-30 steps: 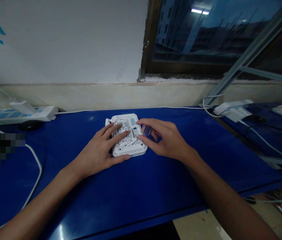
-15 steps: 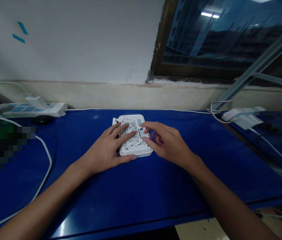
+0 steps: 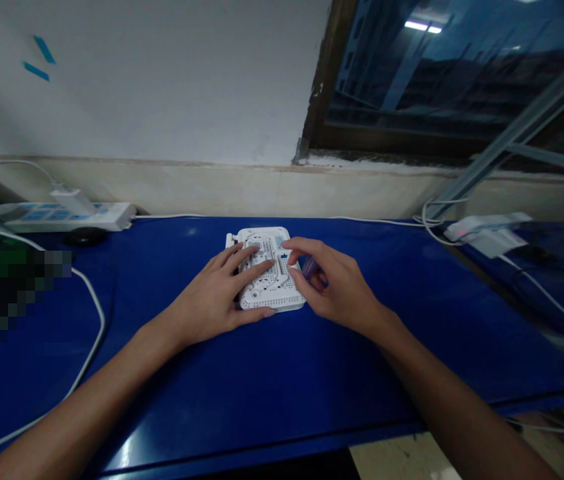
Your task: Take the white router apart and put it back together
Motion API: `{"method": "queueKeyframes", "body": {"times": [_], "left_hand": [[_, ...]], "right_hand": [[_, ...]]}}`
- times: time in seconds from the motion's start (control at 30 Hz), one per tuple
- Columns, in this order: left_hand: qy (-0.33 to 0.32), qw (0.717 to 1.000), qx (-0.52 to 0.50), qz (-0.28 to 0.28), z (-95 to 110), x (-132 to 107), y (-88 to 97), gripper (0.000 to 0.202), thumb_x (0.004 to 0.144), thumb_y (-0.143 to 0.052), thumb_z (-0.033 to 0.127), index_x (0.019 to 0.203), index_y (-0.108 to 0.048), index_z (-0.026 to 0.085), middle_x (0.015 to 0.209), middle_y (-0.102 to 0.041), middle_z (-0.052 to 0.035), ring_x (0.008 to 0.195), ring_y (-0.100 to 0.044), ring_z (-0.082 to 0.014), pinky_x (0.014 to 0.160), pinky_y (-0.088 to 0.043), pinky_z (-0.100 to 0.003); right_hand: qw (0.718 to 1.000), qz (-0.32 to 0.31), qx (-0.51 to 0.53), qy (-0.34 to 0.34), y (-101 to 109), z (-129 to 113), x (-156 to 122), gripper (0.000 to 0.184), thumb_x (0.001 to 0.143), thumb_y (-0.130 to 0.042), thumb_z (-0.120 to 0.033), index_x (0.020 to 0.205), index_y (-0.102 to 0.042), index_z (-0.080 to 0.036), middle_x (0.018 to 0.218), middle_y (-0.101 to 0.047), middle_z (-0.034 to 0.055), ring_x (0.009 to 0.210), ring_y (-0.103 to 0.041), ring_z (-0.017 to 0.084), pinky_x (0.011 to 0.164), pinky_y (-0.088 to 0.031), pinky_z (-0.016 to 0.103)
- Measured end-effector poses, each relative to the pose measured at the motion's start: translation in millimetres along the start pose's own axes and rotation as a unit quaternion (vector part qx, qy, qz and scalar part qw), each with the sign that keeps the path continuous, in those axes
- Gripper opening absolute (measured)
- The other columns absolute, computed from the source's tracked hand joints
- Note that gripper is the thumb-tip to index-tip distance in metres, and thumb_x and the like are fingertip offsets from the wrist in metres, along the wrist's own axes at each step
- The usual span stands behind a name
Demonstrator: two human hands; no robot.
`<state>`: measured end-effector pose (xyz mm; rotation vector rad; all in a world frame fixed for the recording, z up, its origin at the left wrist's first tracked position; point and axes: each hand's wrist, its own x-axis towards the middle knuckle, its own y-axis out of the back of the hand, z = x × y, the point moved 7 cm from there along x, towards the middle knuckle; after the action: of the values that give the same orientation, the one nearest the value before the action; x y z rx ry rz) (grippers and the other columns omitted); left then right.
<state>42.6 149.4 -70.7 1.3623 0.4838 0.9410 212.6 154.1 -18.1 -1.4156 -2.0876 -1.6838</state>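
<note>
A white router (image 3: 282, 298) lies on the blue table, its vented face with a label turned up and a short stub at its far left corner. My left hand (image 3: 217, 291) rests flat on its left part, fingers spread across the vents and thumb along the near edge. At the router's right side is my right hand (image 3: 335, 280), with index finger and thumb curved apart over the vents. Its other fingers are curled round a purple see-through handle (image 3: 311, 268), mostly hidden by the hand. Whether anything small sits between thumb and index finger I cannot make out.
A white power strip (image 3: 117, 217) with a plugged-in adapter stands at the back left, a black round object (image 3: 85, 236) before it. A white cable (image 3: 95, 293) runs down the left side. At the right are a white power block (image 3: 489, 233) and a metal frame (image 3: 487, 157).
My right thumb has shifted slightly up and to the right over the router. My left hand keeps its place on it. The view has tilted a little.
</note>
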Motion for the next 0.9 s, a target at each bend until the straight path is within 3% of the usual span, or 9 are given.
{"method": "queueKeyframes", "body": {"times": [0.17,0.4,0.57,0.7,0.9], "left_hand": [[0.001,1.000,-0.004,0.007,0.3,0.8,1.0,0.081,0.088,-0.054,0.074,0.154,-0.038,0.029,0.163,-0.028,-0.0113,0.150,-0.025,-0.0394,0.120,-0.027,-0.060],[0.005,1.000,-0.004,0.006,0.9,-0.5,1.8,0.080,0.089,-0.053,0.073,0.155,-0.036,0.032,0.164,-0.029,-0.0105,0.150,-0.024,-0.0386,0.120,-0.028,-0.061],[0.002,1.000,-0.009,0.006,0.7,0.0,1.4,0.081,0.088,-0.055,0.073,0.155,-0.035,0.031,0.163,-0.029,-0.0106,0.150,-0.024,-0.0393,0.120,-0.027,-0.062],[-0.004,1.000,-0.015,0.012,-0.3,-0.5,0.6,0.081,0.088,-0.055,0.072,0.155,-0.036,0.031,0.164,-0.028,-0.0106,0.150,-0.024,-0.0400,0.120,-0.027,-0.063],[-0.003,1.000,-0.022,0.011,0.5,-0.5,1.3,0.080,0.089,-0.057,0.071,0.155,-0.035,0.032,0.164,-0.028,-0.0085,0.150,-0.023,-0.0404,0.120,-0.027,-0.063]], "right_hand": [[1.000,-0.021,0.004,-0.004,3.0,-4.1,1.7,0.060,0.083,-0.055,-0.006,0.140,-0.044,-0.022,0.128,-0.063,0.0073,0.087,-0.064,0.015,0.073,-0.053,0.029],[1.000,0.019,-0.015,-0.018,7.1,1.5,1.8,0.027,0.094,-0.063,-0.023,0.120,-0.059,-0.022,0.104,-0.073,0.0011,0.065,-0.061,0.009,0.066,-0.053,0.023],[1.000,-0.019,-0.013,-0.014,6.9,0.4,-0.1,0.047,0.093,-0.056,-0.016,0.139,-0.048,-0.023,0.124,-0.068,0.0064,0.073,-0.063,0.012,0.068,-0.053,0.027],[0.998,-0.055,0.003,-0.014,7.1,-2.6,0.1,0.057,0.088,-0.055,-0.010,0.142,-0.044,-0.023,0.134,-0.062,0.0091,0.079,-0.064,0.014,0.072,-0.054,0.030],[1.000,-0.003,-0.029,0.002,6.0,-0.1,0.7,0.032,0.094,-0.063,-0.023,0.124,-0.056,-0.023,0.110,-0.071,0.0040,0.073,-0.064,0.013,0.070,-0.053,0.027]]}}
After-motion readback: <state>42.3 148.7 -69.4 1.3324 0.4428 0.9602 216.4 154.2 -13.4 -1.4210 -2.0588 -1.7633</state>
